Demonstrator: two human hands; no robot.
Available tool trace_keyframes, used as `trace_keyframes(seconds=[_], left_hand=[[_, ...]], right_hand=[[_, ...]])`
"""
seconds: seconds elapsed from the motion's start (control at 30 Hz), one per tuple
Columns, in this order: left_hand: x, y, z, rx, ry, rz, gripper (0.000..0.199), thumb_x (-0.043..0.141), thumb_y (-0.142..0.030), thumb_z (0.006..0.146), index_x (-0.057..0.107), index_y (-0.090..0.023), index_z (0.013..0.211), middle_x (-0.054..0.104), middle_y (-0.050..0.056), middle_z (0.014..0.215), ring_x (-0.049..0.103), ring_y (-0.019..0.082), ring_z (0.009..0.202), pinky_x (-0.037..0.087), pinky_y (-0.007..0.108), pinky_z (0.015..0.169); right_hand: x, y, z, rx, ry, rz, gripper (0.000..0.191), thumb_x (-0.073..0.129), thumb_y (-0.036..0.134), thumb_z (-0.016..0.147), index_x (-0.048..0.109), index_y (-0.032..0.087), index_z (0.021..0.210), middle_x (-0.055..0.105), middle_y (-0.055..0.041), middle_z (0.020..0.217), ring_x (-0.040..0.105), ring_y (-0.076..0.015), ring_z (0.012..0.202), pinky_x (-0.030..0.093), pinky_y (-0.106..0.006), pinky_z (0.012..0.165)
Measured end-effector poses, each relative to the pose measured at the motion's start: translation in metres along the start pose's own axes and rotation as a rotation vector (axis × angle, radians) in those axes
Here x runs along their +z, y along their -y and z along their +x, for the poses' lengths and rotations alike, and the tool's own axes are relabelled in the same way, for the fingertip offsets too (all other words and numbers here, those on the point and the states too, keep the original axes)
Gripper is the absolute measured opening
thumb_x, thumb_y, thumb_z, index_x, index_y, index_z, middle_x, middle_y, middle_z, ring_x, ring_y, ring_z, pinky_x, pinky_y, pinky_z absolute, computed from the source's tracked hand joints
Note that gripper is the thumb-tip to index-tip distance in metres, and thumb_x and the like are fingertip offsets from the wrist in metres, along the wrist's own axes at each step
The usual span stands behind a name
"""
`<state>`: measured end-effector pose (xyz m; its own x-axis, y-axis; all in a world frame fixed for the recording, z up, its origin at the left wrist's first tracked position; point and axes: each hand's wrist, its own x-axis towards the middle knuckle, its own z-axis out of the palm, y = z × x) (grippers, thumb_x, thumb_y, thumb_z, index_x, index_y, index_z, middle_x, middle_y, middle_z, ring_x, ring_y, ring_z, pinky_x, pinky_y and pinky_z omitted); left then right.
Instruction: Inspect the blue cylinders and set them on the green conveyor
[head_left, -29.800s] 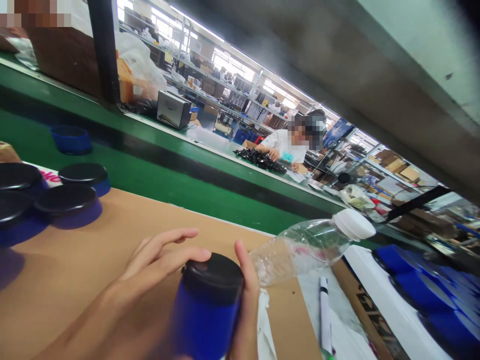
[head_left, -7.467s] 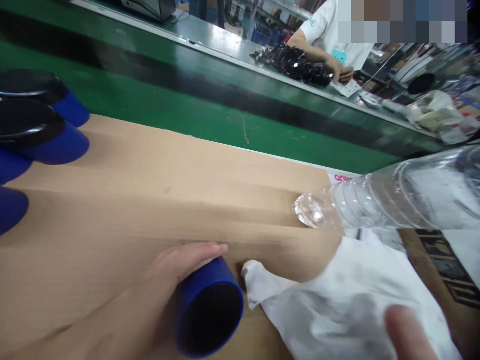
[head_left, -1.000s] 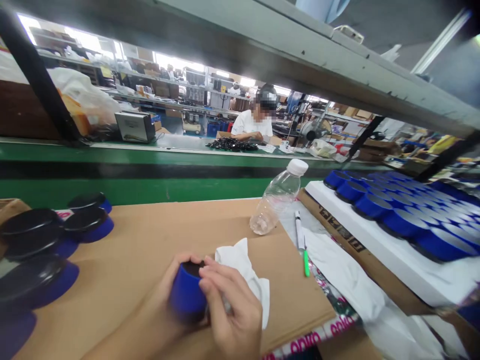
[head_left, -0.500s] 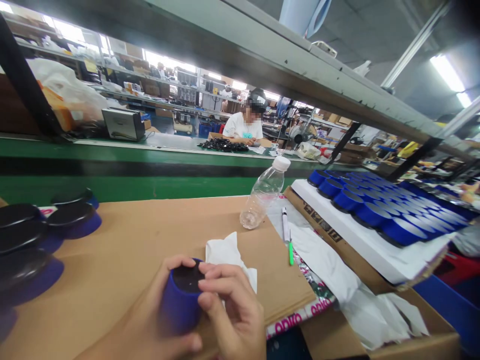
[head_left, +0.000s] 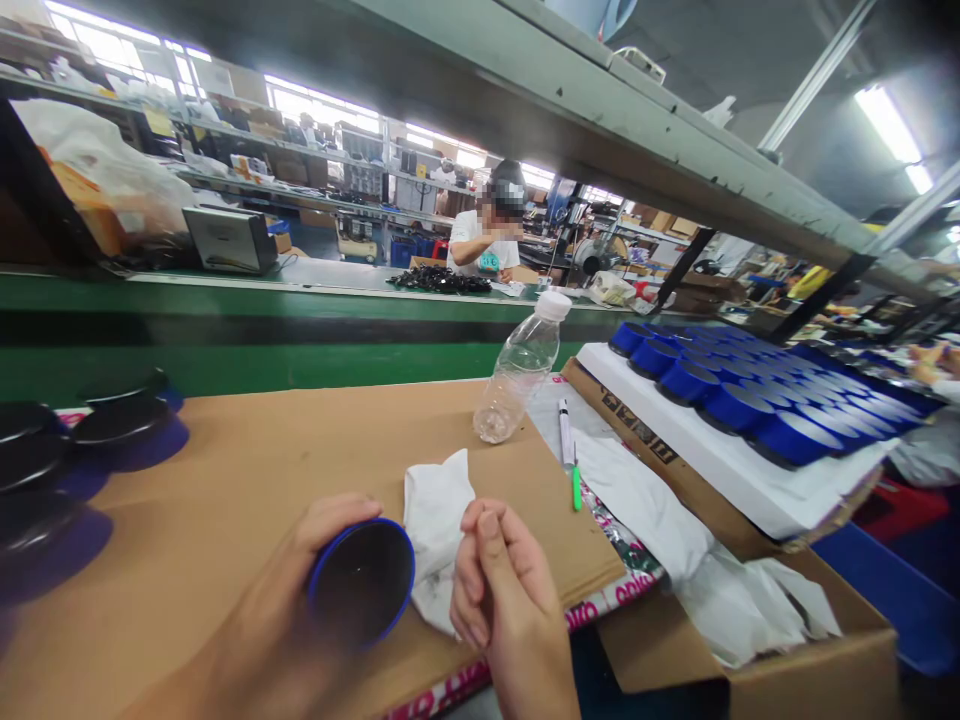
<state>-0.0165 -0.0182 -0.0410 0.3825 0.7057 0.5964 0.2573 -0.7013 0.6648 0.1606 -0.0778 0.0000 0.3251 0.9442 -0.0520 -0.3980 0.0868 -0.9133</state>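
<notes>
My left hand [head_left: 279,590] is wrapped round a blue round housing with a black face [head_left: 363,582], held low over the cardboard and tilted so the dark round face points up towards me. To its right, apart from the housing, is my right hand [head_left: 514,600], fingers curled and the thumb pressed to the fingertips. Whatever lies in that pinch, if anything, is hidden. A crumpled white tissue [head_left: 437,500] lies on the cardboard sheet [head_left: 300,450] just behind both hands. More blue housings with black tops [head_left: 124,430] stand at the left.
A clear plastic bottle [head_left: 521,370] stands behind the tissue, tilted in view. Beside it lie a marker [head_left: 565,430] and a green-handled tool [head_left: 576,488]. Rows of blue housings [head_left: 739,410] fill a white-topped carton at right. A co-worker [head_left: 480,240] sits across the bench.
My right hand has come off the housing and moved right, fingers curled. My left hand has tipped the housing so its dark face turns more towards me.
</notes>
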Motion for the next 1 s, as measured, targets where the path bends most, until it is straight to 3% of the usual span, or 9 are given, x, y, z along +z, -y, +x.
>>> trace_keyframes(seconds=[0.1, 0.23, 0.3, 0.4, 0.6, 0.73, 0.87, 0.93, 1.0], left_hand=[[0.002, 0.006, 0.002, 0.061, -0.004, -0.004, 0.038, 0.055, -0.033, 0.106, 0.048, -0.033, 0.143, 0.061, -0.001, 0.136, 0.059, 0.009, 0.133, 0.033, 0.009, 0.120], [0.003, 0.011, 0.000, 0.047, 0.030, -0.058, 0.046, 0.049, -0.067, 0.105, 0.049, -0.036, 0.138, 0.062, 0.001, 0.135, 0.062, 0.013, 0.131, 0.043, 0.013, 0.116], [0.002, 0.010, -0.002, 0.000, 0.071, -0.059, 0.041, 0.052, -0.062, 0.106, 0.047, -0.036, 0.137, 0.061, 0.004, 0.136, 0.063, 0.017, 0.131, 0.050, 0.020, 0.114], [-0.002, 0.007, -0.003, -0.030, 0.151, -0.039, 0.049, 0.067, -0.051, 0.100, 0.046, -0.036, 0.141, 0.063, 0.007, 0.133, 0.069, 0.023, 0.124, 0.059, 0.024, 0.105], [-0.008, 0.001, 0.016, -0.026, 0.198, 0.093, 0.045, 0.072, -0.050, 0.094, 0.056, -0.044, 0.137, 0.066, -0.004, 0.133, 0.066, 0.015, 0.126, 0.045, 0.011, 0.112], [-0.011, 0.011, 0.033, -0.039, 0.272, 0.069, 0.051, 0.072, -0.036, 0.094, 0.055, -0.047, 0.141, 0.069, -0.006, 0.136, 0.069, 0.016, 0.125, 0.049, 0.013, 0.109], [-0.006, 0.022, 0.036, -0.062, 0.309, 0.028, 0.054, 0.068, -0.031, 0.092, 0.057, -0.044, 0.143, 0.071, 0.000, 0.136, 0.069, 0.026, 0.127, 0.057, 0.030, 0.108], [0.002, 0.022, 0.033, -0.164, 0.256, -0.005, 0.053, 0.073, -0.040, 0.088, 0.063, -0.037, 0.140, 0.074, 0.007, 0.129, 0.068, 0.035, 0.126, 0.060, 0.040, 0.105], [0.009, 0.020, 0.029, -0.263, 0.189, -0.043, 0.058, 0.078, -0.050, 0.082, 0.067, -0.032, 0.136, 0.076, 0.011, 0.122, 0.066, 0.040, 0.126, 0.062, 0.045, 0.103]], right_hand=[[0.006, -0.014, -0.008, -0.075, 0.004, -0.253, 0.064, 0.064, 0.084, 0.084, 0.060, 0.020, 0.080, 0.038, 0.0079, 0.058, 0.029, -0.0092, 0.055, 0.018, -0.025, 0.055], [0.013, -0.029, -0.007, -0.393, -0.028, -0.880, 0.083, 0.043, 0.104, 0.071, 0.056, 0.023, 0.078, 0.034, 0.0087, 0.050, 0.022, -0.0105, 0.046, 0.011, -0.030, 0.050], [0.011, -0.025, -0.003, -0.552, 0.052, -1.045, 0.080, 0.029, 0.097, 0.086, 0.057, 0.023, 0.077, 0.040, 0.0081, 0.045, 0.027, -0.0109, 0.037, 0.014, -0.030, 0.041], [0.002, -0.015, 0.004, -0.685, 0.200, -1.114, 0.069, 0.027, 0.072, 0.106, 0.062, 0.020, 0.078, 0.056, 0.0035, 0.044, 0.050, -0.0123, 0.035, 0.024, -0.027, 0.038], [-0.022, -0.026, 0.022, -0.701, 0.184, -1.105, 0.063, 0.013, 0.044, 0.115, 0.058, 0.023, 0.076, 0.063, 0.0015, 0.050, 0.058, -0.0122, 0.037, 0.026, -0.028, 0.041], [-0.025, -0.032, 0.035, -0.649, 0.138, -1.114, 0.058, 0.014, 0.038, 0.116, 0.057, 0.024, 0.079, 0.063, 0.0023, 0.052, 0.060, -0.0126, 0.039, 0.032, -0.027, 0.043], [-0.013, -0.034, 0.038, -0.628, 0.080, -1.144, 0.069, 0.022, 0.068, 0.109, 0.060, 0.022, 0.073, 0.066, -0.0028, 0.049, 0.065, -0.0195, 0.037, 0.026, -0.034, 0.039], [-0.010, -0.032, 0.038, -0.591, 0.154, -1.179, 0.081, 0.016, 0.078, 0.103, 0.064, 0.020, 0.074, 0.069, -0.0065, 0.050, 0.068, -0.0227, 0.038, 0.027, -0.036, 0.037], [-0.013, -0.026, 0.038, -0.478, 0.311, -1.196, 0.083, 0.010, 0.073, 0.106, 0.066, 0.017, 0.080, 0.073, -0.0083, 0.056, 0.071, -0.0231, 0.043, 0.032, -0.034, 0.038]])
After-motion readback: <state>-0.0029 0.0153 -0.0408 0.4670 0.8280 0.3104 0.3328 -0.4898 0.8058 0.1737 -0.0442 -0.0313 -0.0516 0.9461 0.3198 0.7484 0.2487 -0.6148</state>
